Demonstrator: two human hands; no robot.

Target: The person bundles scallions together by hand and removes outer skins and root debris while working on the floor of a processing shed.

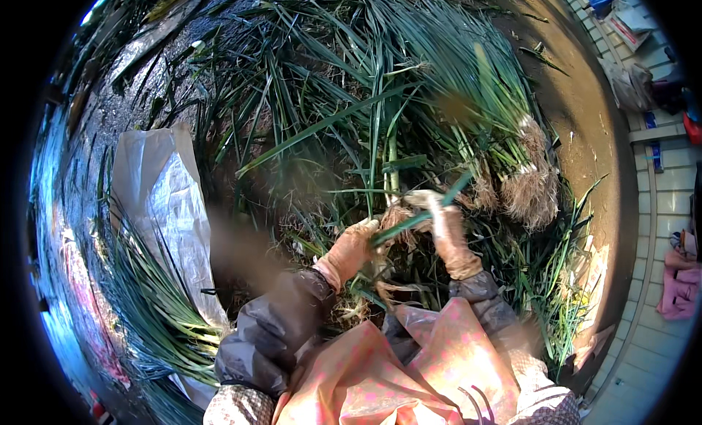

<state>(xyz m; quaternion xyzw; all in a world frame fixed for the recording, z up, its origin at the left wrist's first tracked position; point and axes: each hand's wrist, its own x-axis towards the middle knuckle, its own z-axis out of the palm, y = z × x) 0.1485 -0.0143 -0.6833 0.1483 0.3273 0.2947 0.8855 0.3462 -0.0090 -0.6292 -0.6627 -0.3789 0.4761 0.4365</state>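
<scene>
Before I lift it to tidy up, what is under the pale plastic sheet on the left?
Green onion leaves poke out beneath the plastic sheet at its lower edge; dark wet ground borders it. Whatever lies under its middle is covered.

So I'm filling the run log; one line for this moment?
left hand: grips green onion stalk | right hand: same stalk | rooted bundle: beyond | white sack: left

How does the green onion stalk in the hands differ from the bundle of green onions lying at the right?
The green onion stalk is single and held between the left hand and right hand; the bundle of green onions is many stalks lying on the ground. The stalk lies slanted across; the bundle points its pale roots toward the person. Both have long green leaves.
</scene>
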